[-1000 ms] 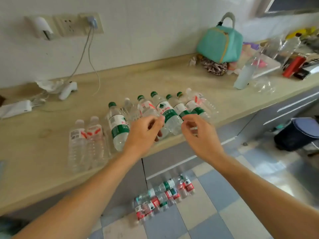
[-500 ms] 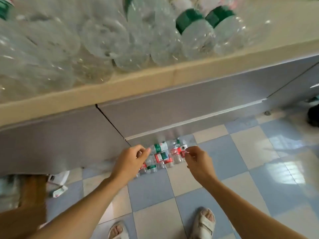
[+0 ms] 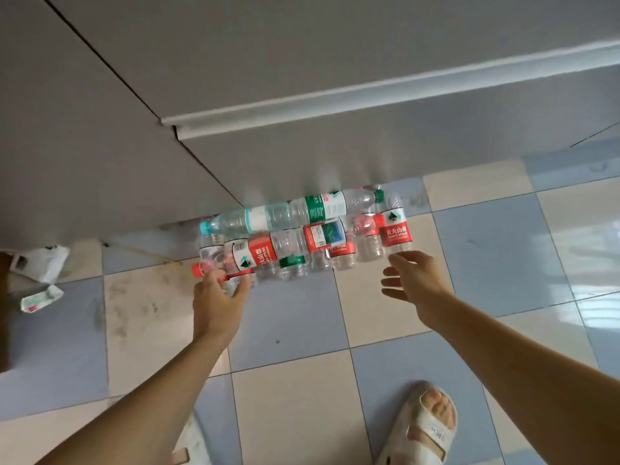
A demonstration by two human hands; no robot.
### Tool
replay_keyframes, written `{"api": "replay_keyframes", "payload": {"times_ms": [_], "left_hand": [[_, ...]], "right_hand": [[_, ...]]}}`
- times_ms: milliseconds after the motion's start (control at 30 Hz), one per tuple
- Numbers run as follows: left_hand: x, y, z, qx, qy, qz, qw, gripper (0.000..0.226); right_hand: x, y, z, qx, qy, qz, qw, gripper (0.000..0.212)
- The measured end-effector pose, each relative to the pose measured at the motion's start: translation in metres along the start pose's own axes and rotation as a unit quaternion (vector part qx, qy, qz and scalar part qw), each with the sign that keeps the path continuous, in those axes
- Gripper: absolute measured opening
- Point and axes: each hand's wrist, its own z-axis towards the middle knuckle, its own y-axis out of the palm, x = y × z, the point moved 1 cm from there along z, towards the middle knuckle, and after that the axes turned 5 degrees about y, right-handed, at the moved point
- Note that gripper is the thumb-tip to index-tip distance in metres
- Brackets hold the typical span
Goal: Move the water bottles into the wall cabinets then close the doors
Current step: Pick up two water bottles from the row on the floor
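Observation:
Several clear water bottles (image 3: 302, 236) with red or green labels lie in a heap on the tiled floor against the grey base cabinet (image 3: 302, 156). A long bottle with a green label (image 3: 322, 208) lies across the top of the heap. My left hand (image 3: 218, 297) reaches the heap's left end, its fingertips touching a red-capped bottle (image 3: 208, 268). My right hand (image 3: 412, 280) hovers with spread fingers just below an upright red-labelled bottle (image 3: 394, 229) at the right end, holding nothing.
The cabinet doors (image 3: 84, 146) above the heap are closed, with a pale handle rail (image 3: 369, 92). Crumpled paper scraps (image 3: 40, 280) lie on the floor at the left. My sandalled foot (image 3: 422, 427) stands on the tiles at the lower right.
The view dropped from the countertop bottles to the floor. Both hands went down towards the heap of bottles, and the left now touches its left end.

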Motion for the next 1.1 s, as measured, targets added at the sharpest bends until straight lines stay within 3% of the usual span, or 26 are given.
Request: {"api": "replay_keyframes", "payload": {"times_ms": [133, 233, 333, 467, 633, 800, 933, 1033, 1100], "left_hand": [[-0.028, 0.024, 0.036, 0.032, 0.071, 0.074, 0.994, 0.061], [-0.049, 0.03, 0.069, 0.102, 0.007, 0.087, 0.991, 0.053], [-0.074, 0.036, 0.098, 0.14, -0.067, 0.017, 0.988, 0.041], [-0.097, 0.051, 0.109, 0.167, -0.075, -0.1, 0.978, 0.038], [-0.102, 0.052, 0.118, 0.169, -0.12, -0.302, 0.931, 0.02], [-0.1, 0.044, 0.115, 0.176, -0.139, -0.373, 0.9, 0.022], [-0.097, 0.038, 0.097, 0.2, -0.16, -0.431, 0.865, 0.022], [-0.094, 0.028, 0.076, 0.18, -0.163, -0.438, 0.865, 0.018], [-0.089, 0.019, 0.061, 0.17, -0.159, -0.438, 0.868, 0.018]], "right_hand": [[0.016, 0.038, 0.046, -0.022, 0.02, 0.059, 0.998, 0.036], [0.013, 0.063, 0.076, -0.015, -0.006, 0.093, 0.996, 0.054], [0.007, 0.076, 0.102, 0.027, -0.006, 0.139, 0.99, 0.052], [0.008, 0.085, 0.128, 0.033, 0.055, 0.195, 0.979, 0.044], [0.004, 0.088, 0.143, 0.05, 0.096, 0.242, 0.964, 0.051], [0.001, 0.084, 0.148, 0.015, 0.128, 0.297, 0.946, 0.037], [-0.003, 0.069, 0.132, 0.026, 0.086, 0.276, 0.957, 0.034], [-0.007, 0.059, 0.106, 0.03, 0.036, 0.256, 0.966, 0.023], [-0.009, 0.059, 0.084, -0.001, 0.004, 0.245, 0.97, 0.03]]}}
